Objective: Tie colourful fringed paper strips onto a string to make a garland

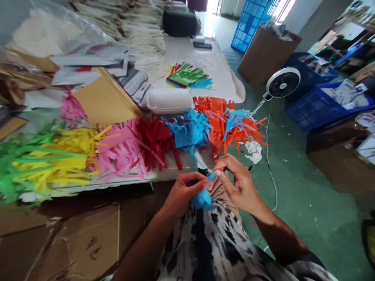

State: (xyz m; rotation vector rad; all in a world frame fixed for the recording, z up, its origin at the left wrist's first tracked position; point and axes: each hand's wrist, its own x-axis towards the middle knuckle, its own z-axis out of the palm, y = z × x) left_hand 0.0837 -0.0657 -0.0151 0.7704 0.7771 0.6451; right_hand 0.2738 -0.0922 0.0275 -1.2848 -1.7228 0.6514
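Observation:
My left hand (184, 193) is closed around a bunch of blue fringed paper (202, 199) held over my lap. My right hand (234, 181) pinches the top of the same blue paper, fingers pressed together. Both hands meet just in front of the table edge (129, 180). On the table lie piles of cut paper fringe: green (17, 164), yellow (67, 156), pink (123, 150), red (155, 140), blue (190, 130) and orange (222, 121).
A white foam box (170, 100) and a brown cardboard sheet (102, 101) sit behind the piles. More coloured paper (187, 75) lies farther back. A small white fan (283, 84), a cardboard box (265, 52) and blue crates (319, 103) stand on the green floor at right. Flattened cardboard (58, 238) is at lower left.

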